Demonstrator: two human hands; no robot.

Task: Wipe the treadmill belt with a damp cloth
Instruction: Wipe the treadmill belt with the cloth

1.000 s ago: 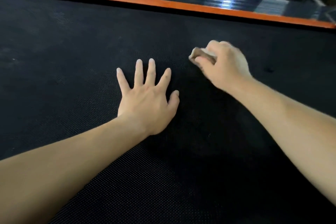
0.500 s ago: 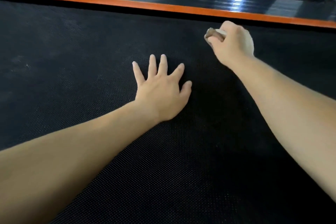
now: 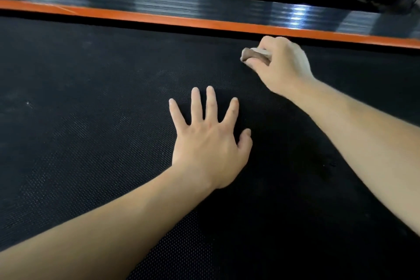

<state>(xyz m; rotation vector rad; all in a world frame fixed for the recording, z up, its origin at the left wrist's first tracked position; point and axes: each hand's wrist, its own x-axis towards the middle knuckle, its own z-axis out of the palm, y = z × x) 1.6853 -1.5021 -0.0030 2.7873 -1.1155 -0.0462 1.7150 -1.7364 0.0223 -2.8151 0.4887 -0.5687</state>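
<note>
Head view: the left hand (image 3: 210, 145) lies flat on the black belt (image 3: 91, 120), fingers spread and straight, holding nothing. The right hand (image 3: 280, 65) is curled around a bunched cloth (image 3: 254, 54), pressing it on the belt close to the orange strip (image 3: 159, 19) at the far edge.

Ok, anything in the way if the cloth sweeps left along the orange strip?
Nothing visible. The right hand grips the bunched brown-and-white cloth on the black textured treadmill belt beside the orange edge strip; nothing lies on the belt left of it. The left hand rests flat nearer the camera, off that line.
</note>
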